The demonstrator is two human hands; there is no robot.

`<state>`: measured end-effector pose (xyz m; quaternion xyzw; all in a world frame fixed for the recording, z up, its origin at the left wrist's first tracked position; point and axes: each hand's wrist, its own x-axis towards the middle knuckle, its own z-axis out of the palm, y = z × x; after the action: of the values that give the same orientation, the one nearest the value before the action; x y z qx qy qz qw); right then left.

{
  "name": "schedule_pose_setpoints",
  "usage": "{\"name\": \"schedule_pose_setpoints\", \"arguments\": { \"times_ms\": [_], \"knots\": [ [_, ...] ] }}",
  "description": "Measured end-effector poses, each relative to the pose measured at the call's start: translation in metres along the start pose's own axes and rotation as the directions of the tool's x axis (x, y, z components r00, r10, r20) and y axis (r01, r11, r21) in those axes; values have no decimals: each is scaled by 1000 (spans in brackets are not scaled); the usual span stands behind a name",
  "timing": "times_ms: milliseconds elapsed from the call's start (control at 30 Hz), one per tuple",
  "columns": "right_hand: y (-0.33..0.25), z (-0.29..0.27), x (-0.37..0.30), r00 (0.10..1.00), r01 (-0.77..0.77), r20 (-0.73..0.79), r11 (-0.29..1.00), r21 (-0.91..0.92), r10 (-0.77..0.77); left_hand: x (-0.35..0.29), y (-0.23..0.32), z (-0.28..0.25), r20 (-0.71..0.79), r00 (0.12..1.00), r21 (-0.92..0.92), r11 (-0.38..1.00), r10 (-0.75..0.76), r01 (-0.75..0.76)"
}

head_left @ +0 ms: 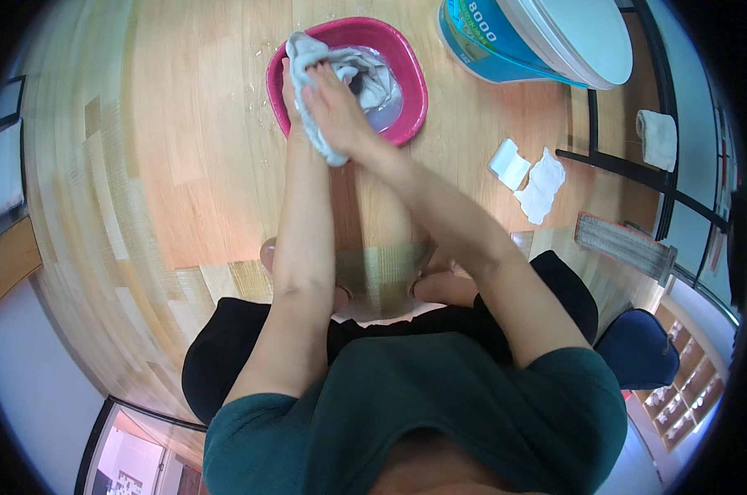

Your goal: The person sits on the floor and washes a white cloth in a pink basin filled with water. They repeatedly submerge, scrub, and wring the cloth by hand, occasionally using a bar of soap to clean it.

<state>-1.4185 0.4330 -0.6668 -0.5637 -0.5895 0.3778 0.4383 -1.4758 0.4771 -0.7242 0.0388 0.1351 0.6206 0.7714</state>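
Observation:
A wet, pale grey cloth (378,78) hangs partly inside a pink plastic basin (413,70) on the floor in front of me. Cloudy water shows at the bottom of the basin. My right hand (338,111) is closed on the bunched cloth over the basin's left side. Beside it, my left hand (291,99) also grips the cloth, its fingers largely hidden behind the fabric. One length of cloth drapes over the near left rim, between my forearms.
Right of the basin stands a large blue bucket (493,49) with a white lid. A small white box (509,163) and a torn white paper (542,188) lie on the wooden floor. Further right are a folded cloth (657,139) and a long grey flat pad (625,246). Water drops dot the floor.

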Motion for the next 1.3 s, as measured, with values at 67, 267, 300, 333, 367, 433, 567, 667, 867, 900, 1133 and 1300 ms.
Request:
{"name": "schedule_pose_setpoints", "arguments": {
  "times_ms": [67,267,300,333,367,433,567,667,867,900,1133,1300],
  "knots": [
    [43,-23,50,995,-48,-91,979,-200,31,-2,-10,43,32,981,99,977,-192,188],
    [51,-55,65,834,-291,-260,788,543,487,-34,-21,70,-264,958,126,980,-116,153],
    [47,-61,61,856,-202,-152,590,782,494,-35,-20,76,-199,974,5,993,-111,114],
    [45,-66,55,884,-121,-41,315,941,465,-35,-15,78,-137,986,-113,991,-93,78],
    [42,-72,49,915,-57,53,-2,998,401,-34,-9,78,-77,995,-231,972,-67,47],
    [31,-75,42,903,8,-43,84,996,428,-24,-4,52,-243,969,-315,949,-54,-26],
    [20,-80,35,874,82,-103,66,994,475,-31,-10,42,-450,873,-301,952,-191,53],
    [23,-84,26,866,57,-86,73,996,493,-38,-14,32,-318,908,-253,948,-272,196],
    [17,-90,11,878,-142,36,189,972,477,-22,-1,25,-291,957,17,1000,-1,6],
    [11,-86,12,867,-191,74,193,962,492,-19,2,21,-226,974,19,1000,17,-14],
    [38,-54,66,945,-287,-208,946,-154,253,-39,-34,76,-244,966,159,980,-81,122],
    [-8,-26,14,999,-34,-46,927,-374,18,-26,-7,32,62,979,0,981,-192,193]
  ]
}}
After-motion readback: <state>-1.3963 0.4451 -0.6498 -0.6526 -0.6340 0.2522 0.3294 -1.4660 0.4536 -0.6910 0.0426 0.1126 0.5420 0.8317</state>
